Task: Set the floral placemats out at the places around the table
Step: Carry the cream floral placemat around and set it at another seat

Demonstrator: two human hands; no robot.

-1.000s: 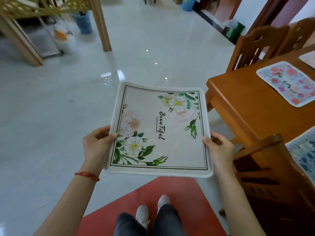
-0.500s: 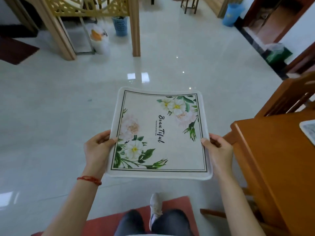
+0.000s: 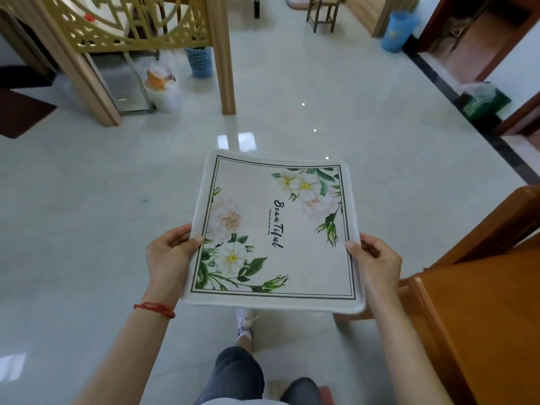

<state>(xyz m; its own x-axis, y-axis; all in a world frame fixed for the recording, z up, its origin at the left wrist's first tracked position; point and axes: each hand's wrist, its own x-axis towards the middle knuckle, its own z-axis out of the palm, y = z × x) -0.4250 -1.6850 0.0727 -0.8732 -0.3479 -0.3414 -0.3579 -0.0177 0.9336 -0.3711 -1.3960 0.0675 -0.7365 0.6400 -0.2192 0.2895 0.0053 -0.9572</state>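
A square cream placemat (image 3: 274, 232) with white and pink flowers, green leaves, a thin dark border and black script lettering is held flat in the air in front of me, over the pale tiled floor. My left hand (image 3: 169, 255) grips its left edge, thumb on top. My right hand (image 3: 377, 261) grips its right edge the same way. The corner of the orange-brown wooden table (image 3: 479, 325) shows at the lower right, beside my right arm; no other placemat on it is in view.
A wooden chair back (image 3: 496, 226) stands at the right, by the table. Ahead are a wooden post (image 3: 225, 59) with a lattice screen, a blue basket (image 3: 200, 61), a blue bin (image 3: 399, 30) and a green box (image 3: 482, 99). My feet are below the placemat.
The view has swung left, away from the table: the two placemats on it and the red floor mat have left the frame. Both hands keep the same hold on the placemat.
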